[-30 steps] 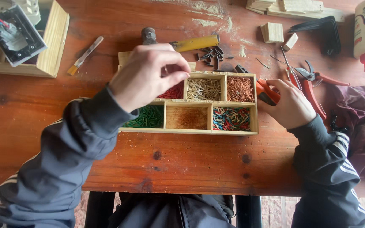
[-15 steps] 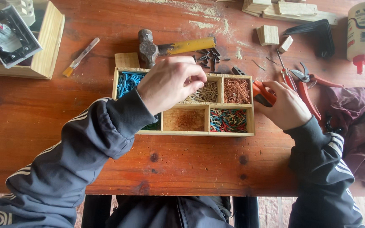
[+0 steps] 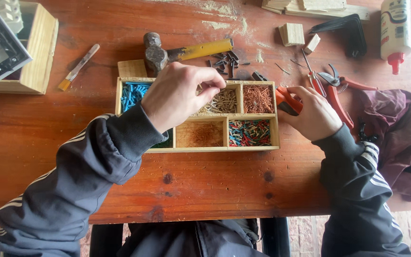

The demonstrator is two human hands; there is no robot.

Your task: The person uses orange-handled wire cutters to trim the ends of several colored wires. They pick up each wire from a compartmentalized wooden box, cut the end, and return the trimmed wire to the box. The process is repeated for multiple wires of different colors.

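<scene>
Left hand (image 3: 179, 95) fingertips pinched together over the tan-peg compartment of the wooden tray (image 3: 198, 151); held piece not discernible. Right hand (image 3: 310, 114) closed around orange-handled pliers (image 3: 287, 101), touching the tray's right wall.

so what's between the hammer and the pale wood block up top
In the head view, between the hammer and the wood block lie a small heap of dark nails and streaks of sawdust.
</scene>
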